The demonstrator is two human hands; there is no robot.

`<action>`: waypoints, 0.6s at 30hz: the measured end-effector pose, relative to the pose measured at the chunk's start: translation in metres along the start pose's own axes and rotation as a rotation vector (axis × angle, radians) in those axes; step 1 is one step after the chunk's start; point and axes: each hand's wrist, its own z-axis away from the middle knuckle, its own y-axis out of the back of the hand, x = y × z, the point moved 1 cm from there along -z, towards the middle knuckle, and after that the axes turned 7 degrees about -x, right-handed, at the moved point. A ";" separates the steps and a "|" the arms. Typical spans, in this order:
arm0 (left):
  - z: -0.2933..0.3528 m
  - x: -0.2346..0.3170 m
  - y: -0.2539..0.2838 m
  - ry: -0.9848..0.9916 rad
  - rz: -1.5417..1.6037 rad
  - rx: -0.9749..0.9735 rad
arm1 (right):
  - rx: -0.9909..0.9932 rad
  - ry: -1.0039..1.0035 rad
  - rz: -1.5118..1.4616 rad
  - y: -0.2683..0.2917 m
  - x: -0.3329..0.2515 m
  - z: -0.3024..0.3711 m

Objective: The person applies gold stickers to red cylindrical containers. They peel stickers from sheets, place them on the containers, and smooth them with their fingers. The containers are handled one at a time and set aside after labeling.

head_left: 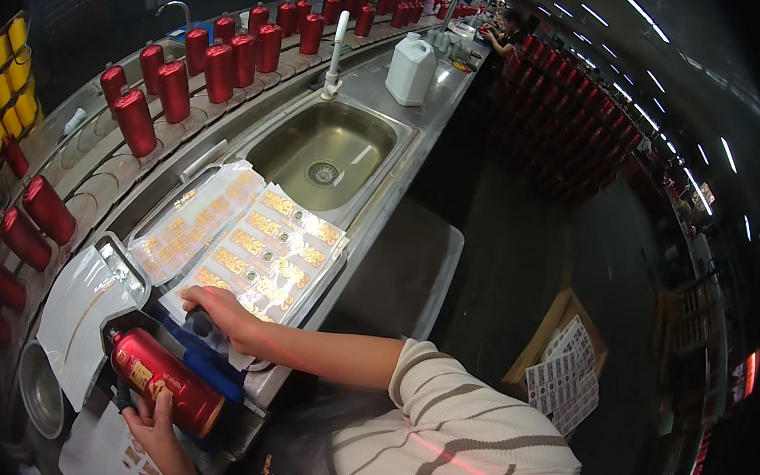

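Note:
A glossy red bottle (168, 380) with gold lettering lies tilted in a dark cradle at the lower left of the counter. My left hand (161, 439) grips its lower side, with fingertips on the red surface beside a gold decal. Beyond the bottle, my right hand (226, 322) is closed around a dark, rounded object, mostly hidden by the fingers, at the near edge of the decal sheets. Below that hand lies a blue item (209, 369), partly covered. Gold-printed decal sheets (263, 251) lie just past my right hand, and a white sheet (79, 321) lies left of the bottle.
A steel sink (324, 157) with a white tap (335, 55) and a white jug (410, 70) stand beyond the sheets. Red bottles (174, 92) line the conveyor at left. A steel bowl (42, 387) is nearby; a cardboard box (559, 341) stands at right. A person (505, 37) works far off.

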 end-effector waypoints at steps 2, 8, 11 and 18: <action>0.000 -0.004 0.006 0.011 -0.033 0.014 | -0.126 0.048 0.056 -0.011 -0.018 0.025; 0.001 -0.022 0.018 -0.018 0.073 0.009 | -0.452 0.964 0.792 -0.068 -0.014 0.056; -0.007 -0.056 0.045 -0.008 0.061 -0.014 | -0.649 0.962 1.043 -0.087 0.006 0.039; 0.006 -0.025 0.023 0.001 0.063 0.020 | -0.402 1.241 1.198 -0.118 -0.054 -0.028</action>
